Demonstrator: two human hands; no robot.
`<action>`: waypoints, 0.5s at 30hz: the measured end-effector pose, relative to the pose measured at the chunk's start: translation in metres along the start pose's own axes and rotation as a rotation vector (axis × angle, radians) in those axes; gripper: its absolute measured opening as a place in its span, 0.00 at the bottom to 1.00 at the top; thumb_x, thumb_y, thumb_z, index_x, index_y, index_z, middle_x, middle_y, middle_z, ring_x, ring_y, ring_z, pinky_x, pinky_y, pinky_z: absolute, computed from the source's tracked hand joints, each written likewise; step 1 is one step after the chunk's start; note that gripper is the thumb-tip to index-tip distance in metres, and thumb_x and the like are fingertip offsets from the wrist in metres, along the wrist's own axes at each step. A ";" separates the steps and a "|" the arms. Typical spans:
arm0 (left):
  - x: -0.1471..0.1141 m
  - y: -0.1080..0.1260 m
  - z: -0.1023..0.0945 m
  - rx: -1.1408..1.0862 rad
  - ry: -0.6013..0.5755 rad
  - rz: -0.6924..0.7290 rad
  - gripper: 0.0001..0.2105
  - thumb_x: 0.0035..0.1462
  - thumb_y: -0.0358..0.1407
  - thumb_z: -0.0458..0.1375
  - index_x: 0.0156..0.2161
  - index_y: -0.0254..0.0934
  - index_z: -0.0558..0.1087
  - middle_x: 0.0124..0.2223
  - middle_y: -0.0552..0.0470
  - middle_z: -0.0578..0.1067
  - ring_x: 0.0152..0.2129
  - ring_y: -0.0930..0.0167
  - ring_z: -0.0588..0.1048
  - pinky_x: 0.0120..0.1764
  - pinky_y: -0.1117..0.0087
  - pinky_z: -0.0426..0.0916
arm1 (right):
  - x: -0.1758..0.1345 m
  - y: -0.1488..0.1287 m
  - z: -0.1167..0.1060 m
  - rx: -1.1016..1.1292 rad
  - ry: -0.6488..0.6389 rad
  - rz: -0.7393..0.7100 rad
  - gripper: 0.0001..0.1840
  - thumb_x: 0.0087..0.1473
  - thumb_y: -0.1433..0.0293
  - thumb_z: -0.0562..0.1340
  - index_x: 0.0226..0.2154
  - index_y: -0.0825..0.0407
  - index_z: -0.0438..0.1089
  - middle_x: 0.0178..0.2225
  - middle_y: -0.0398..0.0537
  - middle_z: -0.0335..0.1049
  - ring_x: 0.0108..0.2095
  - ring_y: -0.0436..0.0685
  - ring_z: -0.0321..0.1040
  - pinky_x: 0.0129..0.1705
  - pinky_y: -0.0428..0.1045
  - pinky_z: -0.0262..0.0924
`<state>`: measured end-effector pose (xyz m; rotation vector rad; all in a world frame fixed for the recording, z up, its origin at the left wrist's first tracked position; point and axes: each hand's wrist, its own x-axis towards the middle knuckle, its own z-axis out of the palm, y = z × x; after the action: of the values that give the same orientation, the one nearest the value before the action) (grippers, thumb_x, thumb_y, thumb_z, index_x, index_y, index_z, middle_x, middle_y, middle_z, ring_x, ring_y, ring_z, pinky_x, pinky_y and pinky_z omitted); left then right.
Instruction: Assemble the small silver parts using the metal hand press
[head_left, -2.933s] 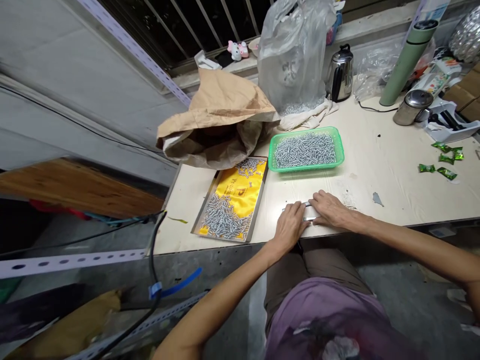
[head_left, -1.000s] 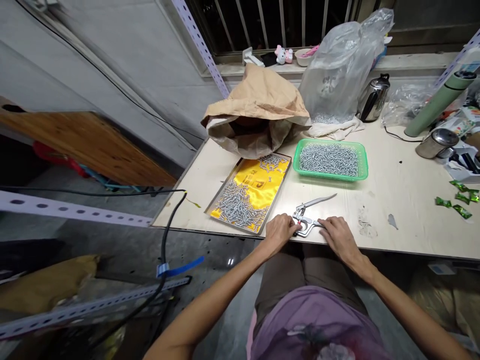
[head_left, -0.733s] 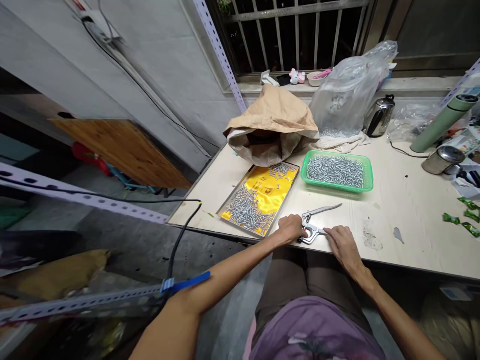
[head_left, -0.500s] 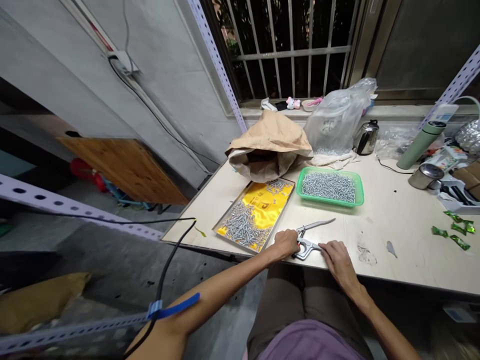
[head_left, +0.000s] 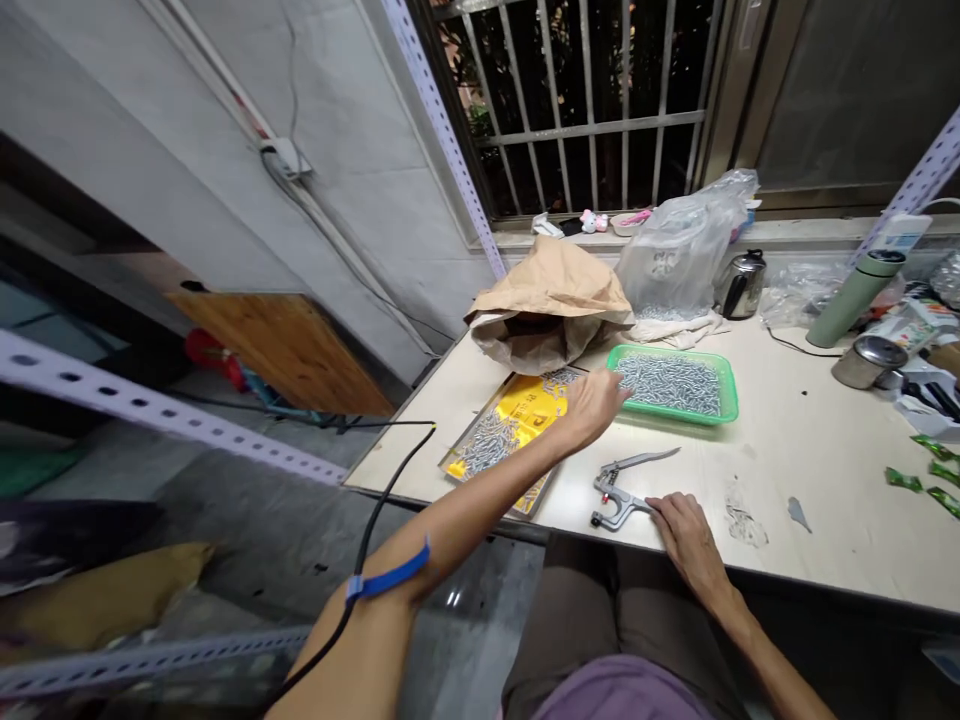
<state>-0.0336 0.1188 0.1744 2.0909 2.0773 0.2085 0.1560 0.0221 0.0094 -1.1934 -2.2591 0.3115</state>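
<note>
My left hand (head_left: 598, 408) is at the left edge of the green plastic basket (head_left: 667, 412), which is full of small silver metal pieces (head_left: 679, 385). Its fingers are pressed together, and whatever they may hold is too small to make out. My right hand (head_left: 688, 540) grips one handle of the grey metal snap pliers (head_left: 624, 510) at the table's front edge. The pliers lie with jaws to the left and handles spread. Under my left forearm, partly hidden, is a shallow tray (head_left: 459, 478) with a yellow cloth (head_left: 534, 398) and more silver pieces (head_left: 487, 445).
Behind the tray lies an open brown paper bag (head_left: 555, 285), beside a clear plastic bag (head_left: 671, 250). A steel pot (head_left: 742, 285), a green flask (head_left: 855, 300) and green wrapped sweets (head_left: 904, 480) are to the right. A black cable (head_left: 367, 530) is strapped to my left arm.
My left hand has left the pliers' jaws and moved up and forward to the green basket. My right hand still holds the pliers' handle. The view has shifted slightly.
</note>
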 end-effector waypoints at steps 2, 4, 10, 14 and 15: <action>0.003 0.005 -0.009 -0.079 0.097 0.030 0.16 0.62 0.40 0.53 0.52 0.39 0.72 0.47 0.46 0.76 0.47 0.64 0.73 0.44 0.68 0.66 | 0.000 0.004 0.003 0.034 0.017 -0.028 0.15 0.64 0.69 0.49 0.44 0.49 0.69 0.32 0.50 0.67 0.33 0.60 0.63 0.36 0.55 0.61; -0.003 0.001 -0.007 -0.148 0.112 0.058 0.16 0.62 0.41 0.54 0.53 0.42 0.72 0.48 0.49 0.76 0.46 0.66 0.73 0.45 0.69 0.67 | 0.000 0.008 0.006 0.056 0.039 -0.060 0.15 0.64 0.68 0.49 0.45 0.49 0.69 0.32 0.51 0.67 0.33 0.60 0.63 0.36 0.55 0.61; -0.043 -0.080 0.017 -0.120 0.090 -0.161 0.11 0.62 0.37 0.54 0.41 0.40 0.78 0.44 0.50 0.79 0.39 0.68 0.76 0.40 0.71 0.67 | 0.003 0.009 0.007 0.043 0.099 -0.134 0.15 0.65 0.67 0.49 0.44 0.51 0.69 0.30 0.50 0.66 0.31 0.58 0.61 0.33 0.52 0.58; -0.057 -0.155 0.022 0.009 0.014 -0.342 0.10 0.59 0.33 0.54 0.39 0.38 0.79 0.41 0.49 0.79 0.40 0.65 0.76 0.38 0.71 0.66 | 0.005 0.007 0.004 0.005 0.133 -0.174 0.15 0.65 0.67 0.49 0.43 0.53 0.69 0.29 0.49 0.66 0.30 0.57 0.60 0.33 0.51 0.56; -0.060 -0.168 0.024 0.026 -0.007 -0.363 0.10 0.59 0.32 0.54 0.39 0.38 0.79 0.41 0.49 0.79 0.40 0.65 0.75 0.38 0.71 0.66 | 0.005 0.008 0.005 0.001 0.138 -0.176 0.15 0.65 0.67 0.49 0.43 0.53 0.69 0.29 0.49 0.66 0.30 0.57 0.60 0.33 0.51 0.56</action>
<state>-0.1925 0.0586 0.1138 1.6807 2.4155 0.1206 0.1563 0.0308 0.0040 -0.9758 -2.2238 0.1574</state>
